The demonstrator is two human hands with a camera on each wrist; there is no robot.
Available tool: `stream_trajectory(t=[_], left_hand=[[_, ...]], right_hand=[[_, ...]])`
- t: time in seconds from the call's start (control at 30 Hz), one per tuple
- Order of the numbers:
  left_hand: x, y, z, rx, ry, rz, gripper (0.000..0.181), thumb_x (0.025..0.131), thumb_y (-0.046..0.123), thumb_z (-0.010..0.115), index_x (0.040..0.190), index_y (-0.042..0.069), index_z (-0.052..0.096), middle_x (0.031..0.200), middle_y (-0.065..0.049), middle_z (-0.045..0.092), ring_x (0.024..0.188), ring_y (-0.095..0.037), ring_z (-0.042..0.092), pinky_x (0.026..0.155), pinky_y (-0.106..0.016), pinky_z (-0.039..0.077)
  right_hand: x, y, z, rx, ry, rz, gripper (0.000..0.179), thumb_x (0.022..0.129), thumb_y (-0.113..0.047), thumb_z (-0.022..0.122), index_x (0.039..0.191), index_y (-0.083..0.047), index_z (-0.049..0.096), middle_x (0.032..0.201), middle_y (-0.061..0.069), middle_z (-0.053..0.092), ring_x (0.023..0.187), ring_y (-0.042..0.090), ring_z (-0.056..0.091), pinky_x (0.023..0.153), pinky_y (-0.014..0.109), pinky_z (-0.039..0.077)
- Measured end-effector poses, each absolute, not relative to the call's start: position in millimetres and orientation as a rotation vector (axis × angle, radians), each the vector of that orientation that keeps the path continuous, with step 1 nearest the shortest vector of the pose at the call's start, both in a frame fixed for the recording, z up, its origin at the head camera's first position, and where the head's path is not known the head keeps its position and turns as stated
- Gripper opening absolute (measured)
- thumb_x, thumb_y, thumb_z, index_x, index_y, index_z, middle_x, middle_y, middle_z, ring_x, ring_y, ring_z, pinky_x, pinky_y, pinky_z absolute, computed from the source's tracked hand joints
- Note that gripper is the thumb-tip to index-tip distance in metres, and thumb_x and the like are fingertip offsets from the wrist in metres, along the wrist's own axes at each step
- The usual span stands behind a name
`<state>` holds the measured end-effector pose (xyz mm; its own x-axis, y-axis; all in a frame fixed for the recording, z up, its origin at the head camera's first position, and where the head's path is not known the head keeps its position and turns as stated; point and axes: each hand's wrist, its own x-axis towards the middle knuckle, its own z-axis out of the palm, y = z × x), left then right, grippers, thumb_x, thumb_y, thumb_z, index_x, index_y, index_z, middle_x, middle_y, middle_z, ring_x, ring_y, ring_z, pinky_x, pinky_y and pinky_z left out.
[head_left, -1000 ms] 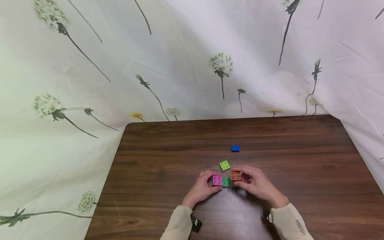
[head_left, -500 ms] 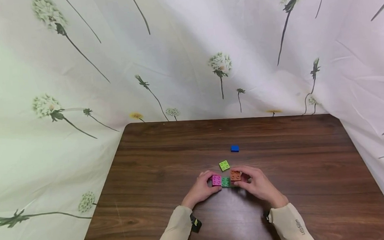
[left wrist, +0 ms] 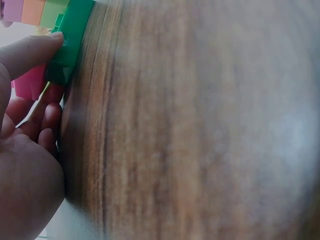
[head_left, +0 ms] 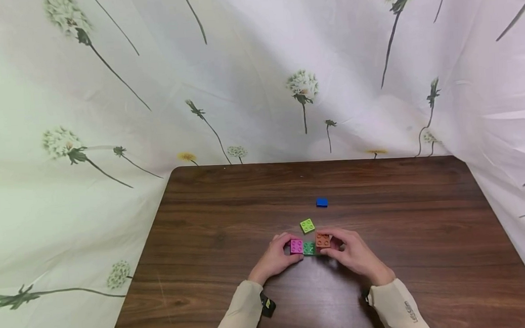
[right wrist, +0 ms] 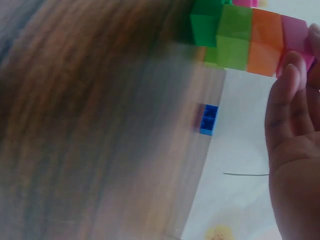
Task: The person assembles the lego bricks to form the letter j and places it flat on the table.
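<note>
In the head view my left hand (head_left: 274, 259) pinches the left end of a long green toy building brick (head_left: 309, 248) with a pink brick (head_left: 296, 246) on it. Its thumb presses the green brick's side in the left wrist view. On the right end rises a stack: a light green brick (right wrist: 234, 37), an orange brick (right wrist: 265, 44) and a purplish-pink brick (right wrist: 295, 35). My right hand (head_left: 358, 254) grips the stack near its top, where an orange-brown brick (head_left: 322, 239) shows from above. The fingers partly hide the upper bricks.
Just beyond the hands a lime brick (head_left: 307, 225) lies on the dark wooden table (head_left: 211, 211). Farther back lies a blue brick (head_left: 321, 202). A white cloth with a dandelion print (head_left: 249, 85) hangs behind the table's far edge.
</note>
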<state>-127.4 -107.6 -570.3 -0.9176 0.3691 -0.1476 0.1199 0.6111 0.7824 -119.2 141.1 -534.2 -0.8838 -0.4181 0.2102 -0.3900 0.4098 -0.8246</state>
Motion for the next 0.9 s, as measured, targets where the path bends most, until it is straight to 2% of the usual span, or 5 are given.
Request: stream_trajectory(t=[0.3,0.53,0.9], left_hand=[[-126.3,-107.5,-571.4,0.400,2.554,1.203,0.038,0.081,0.029,0.077,0.115,0.020,0.063,0.114,0.005,0.063,0.109,-0.016,0.050,0.100,-0.050,0.036],[-124.8,-108.1,-573.6,0.475,2.611,1.206,0.037,0.080,0.027,0.077,0.113,0.017,0.063,0.111,0.003,0.063,0.103,-0.015,0.050,0.092,-0.046,0.039],[-125.3,-106.4,-567.9,0.396,2.545,1.212,0.037,0.081,0.027,0.077,0.114,0.019,0.063,0.114,0.004,0.063,0.108,-0.017,0.049,0.098,-0.046,0.036]], right_hand=[[-118.4,140.1,-531.1,-0.703,2.616,-1.481,0.042,0.080,-0.018,0.078,0.120,-0.020,0.065,0.093,-0.007,0.066,0.072,0.001,0.055,0.063,0.021,0.049],[-117.6,139.4,-532.1,-0.697,2.612,-1.497,0.041,0.080,-0.018,0.078,0.119,-0.021,0.065,0.095,-0.005,0.068,0.073,0.001,0.055,0.064,0.022,0.049],[-119.5,137.9,-526.1,-0.608,2.546,-1.512,0.039,0.078,-0.017,0.080,0.115,-0.019,0.068,0.081,-0.006,0.066,0.067,0.003,0.057,0.061,0.023,0.051]])
